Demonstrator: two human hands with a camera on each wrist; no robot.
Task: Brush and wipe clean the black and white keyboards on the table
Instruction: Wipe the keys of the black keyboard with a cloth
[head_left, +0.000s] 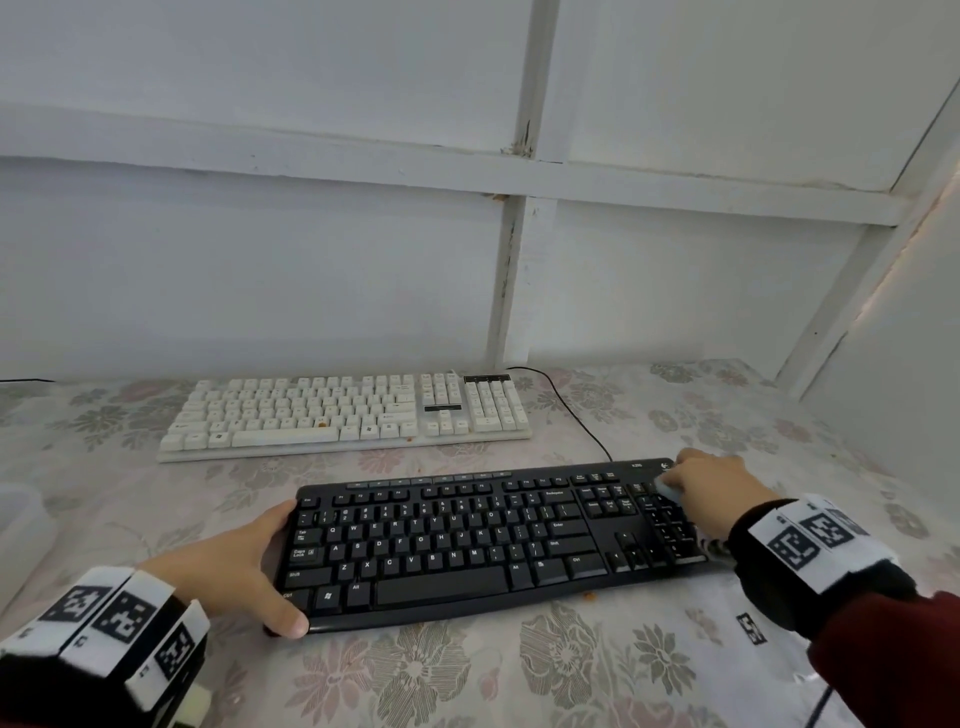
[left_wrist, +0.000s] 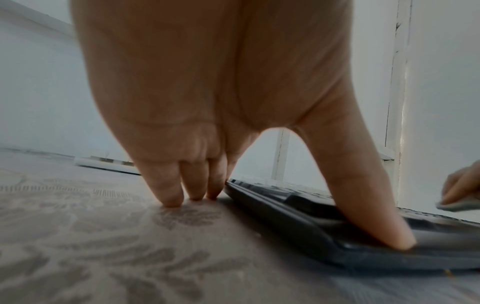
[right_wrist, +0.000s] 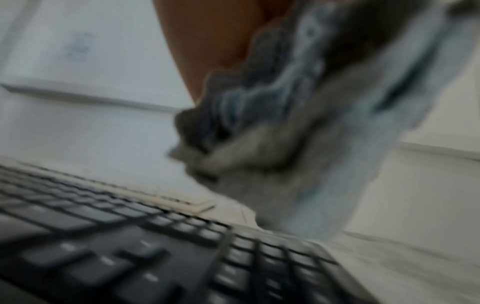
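Observation:
The black keyboard (head_left: 467, 540) lies across the near part of the table. My left hand (head_left: 260, 566) braces its left end: the thumb (left_wrist: 376, 205) presses on the front corner, while the straight fingers (left_wrist: 168, 189) rest on the cloth beside the edge. My right hand (head_left: 711, 488) grips a crumpled light blue cloth (head_left: 668, 489) and holds it on the keyboard's back right corner, above the number pad. In the blurred right wrist view the cloth (right_wrist: 298, 144) hangs bunched over the keys. The white keyboard (head_left: 343, 415) sits farther back, untouched, with an orange crumb (head_left: 322, 423) on it.
A floral tablecloth (head_left: 571, 660) covers the table. A black cable (head_left: 576, 410) runs from the white keyboard toward the black one's back edge. A translucent container (head_left: 21, 519) stands at the left edge. An orange crumb (head_left: 589, 596) lies by the black keyboard's front. White walls close off the back and right.

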